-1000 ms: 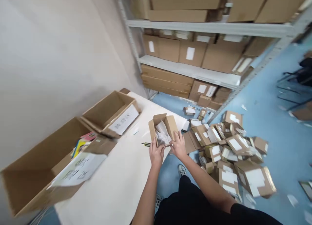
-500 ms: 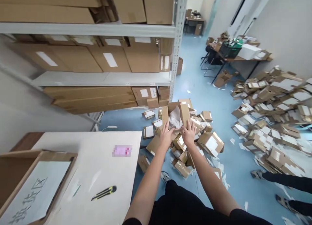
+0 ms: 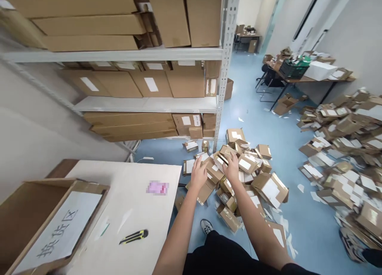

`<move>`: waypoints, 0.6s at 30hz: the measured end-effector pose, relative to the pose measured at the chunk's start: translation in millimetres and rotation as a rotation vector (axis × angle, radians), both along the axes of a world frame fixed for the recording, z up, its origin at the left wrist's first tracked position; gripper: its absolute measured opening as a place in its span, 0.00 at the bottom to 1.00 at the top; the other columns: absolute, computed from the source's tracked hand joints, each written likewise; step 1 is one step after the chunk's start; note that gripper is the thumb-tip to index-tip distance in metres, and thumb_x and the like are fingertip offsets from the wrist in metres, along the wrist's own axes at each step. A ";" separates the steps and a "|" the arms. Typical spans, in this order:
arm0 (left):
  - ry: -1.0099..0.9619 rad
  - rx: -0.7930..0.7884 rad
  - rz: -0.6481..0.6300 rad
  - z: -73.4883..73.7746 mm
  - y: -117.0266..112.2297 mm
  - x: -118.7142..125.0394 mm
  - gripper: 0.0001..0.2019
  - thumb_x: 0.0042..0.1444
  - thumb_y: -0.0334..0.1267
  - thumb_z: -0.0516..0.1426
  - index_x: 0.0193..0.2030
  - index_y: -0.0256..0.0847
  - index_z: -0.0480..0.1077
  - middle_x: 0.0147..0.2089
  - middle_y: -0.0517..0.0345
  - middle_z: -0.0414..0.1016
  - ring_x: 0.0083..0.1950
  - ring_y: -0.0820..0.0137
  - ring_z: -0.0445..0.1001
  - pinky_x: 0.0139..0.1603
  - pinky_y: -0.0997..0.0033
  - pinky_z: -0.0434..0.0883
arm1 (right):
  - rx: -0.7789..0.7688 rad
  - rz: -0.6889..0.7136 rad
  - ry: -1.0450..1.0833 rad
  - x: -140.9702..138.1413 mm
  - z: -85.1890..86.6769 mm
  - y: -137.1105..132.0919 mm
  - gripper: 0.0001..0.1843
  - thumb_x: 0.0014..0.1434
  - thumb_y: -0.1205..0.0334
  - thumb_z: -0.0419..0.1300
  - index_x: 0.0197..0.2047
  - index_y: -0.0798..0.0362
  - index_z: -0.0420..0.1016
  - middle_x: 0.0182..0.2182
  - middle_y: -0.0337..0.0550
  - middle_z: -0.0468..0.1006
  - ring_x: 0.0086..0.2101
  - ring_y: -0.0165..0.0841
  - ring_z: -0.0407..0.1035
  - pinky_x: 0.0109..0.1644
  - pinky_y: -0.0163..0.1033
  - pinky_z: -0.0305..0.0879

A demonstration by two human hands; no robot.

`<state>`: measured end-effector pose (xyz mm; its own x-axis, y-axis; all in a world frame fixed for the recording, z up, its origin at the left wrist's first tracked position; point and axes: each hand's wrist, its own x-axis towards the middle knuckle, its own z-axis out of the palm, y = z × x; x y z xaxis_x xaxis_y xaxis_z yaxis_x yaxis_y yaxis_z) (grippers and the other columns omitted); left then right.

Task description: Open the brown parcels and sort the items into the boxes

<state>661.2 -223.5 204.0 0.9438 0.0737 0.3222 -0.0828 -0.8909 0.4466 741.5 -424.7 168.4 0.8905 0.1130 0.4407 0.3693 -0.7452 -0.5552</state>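
Note:
My left hand (image 3: pixel 199 174) reaches out over the heap of boxes, its fingers apart and holding nothing. A short gap away, my right hand (image 3: pixel 231 170) is also open, fingers spread, above the same heap. Below and beyond them lies a pile of small cardboard boxes with white labels, among them a labelled box (image 3: pixel 247 163) just right of my right hand and a larger box (image 3: pixel 270 190) farther right. Whether my fingertips touch any box, I cannot tell. On the white table (image 3: pixel 134 211) to the left lies a yellow-and-black box cutter (image 3: pixel 134 236).
An open carton (image 3: pixel 44 211) with a handwritten sheet and a pixelated pink item (image 3: pixel 157 187) are on the table. A metal shelf (image 3: pixel 191 105) full of boxes stands ahead. Another box pile (image 3: pixel 352 148) spreads at right, near a co-worker's shoe (image 3: pixel 351 245).
The open box with white packing inside has left my hands and dropped out of sight among the pile. My hands have opened and moved slightly apart. The camera view has shifted.

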 end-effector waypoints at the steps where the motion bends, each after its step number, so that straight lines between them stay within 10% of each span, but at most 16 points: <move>1: -0.008 0.007 0.033 2.2 11.0 -7.6 0.26 0.61 0.27 0.55 0.64 0.48 0.75 0.79 0.56 0.55 0.77 0.54 0.57 0.75 0.46 0.64 | 0.010 0.050 -0.011 -2.8 2.8 17.4 0.22 0.60 0.66 0.56 0.57 0.52 0.76 0.70 0.55 0.61 0.70 0.50 0.51 0.71 0.62 0.56; 10: -0.047 0.044 0.496 31.0 104.5 -142.0 0.22 0.65 0.29 0.53 0.64 0.46 0.73 0.80 0.54 0.52 0.79 0.54 0.53 0.76 0.46 0.63 | 0.045 0.636 -0.046 -62.3 30.4 198.6 0.21 0.65 0.64 0.55 0.59 0.52 0.76 0.70 0.54 0.62 0.71 0.49 0.50 0.72 0.61 0.57; 18: -0.015 0.035 1.113 24.2 135.4 -383.7 0.24 0.64 0.31 0.56 0.67 0.47 0.70 0.78 0.51 0.58 0.78 0.51 0.54 0.74 0.44 0.64 | 0.047 1.275 -0.018 -261.4 40.8 321.9 0.23 0.65 0.65 0.55 0.62 0.54 0.75 0.69 0.56 0.64 0.70 0.49 0.52 0.72 0.60 0.59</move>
<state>277.5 -88.1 228.2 0.3524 0.8672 0.3518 0.7651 -0.4835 0.4254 480.1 -102.7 209.2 0.1573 0.8638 0.4786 0.8137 0.1613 -0.5584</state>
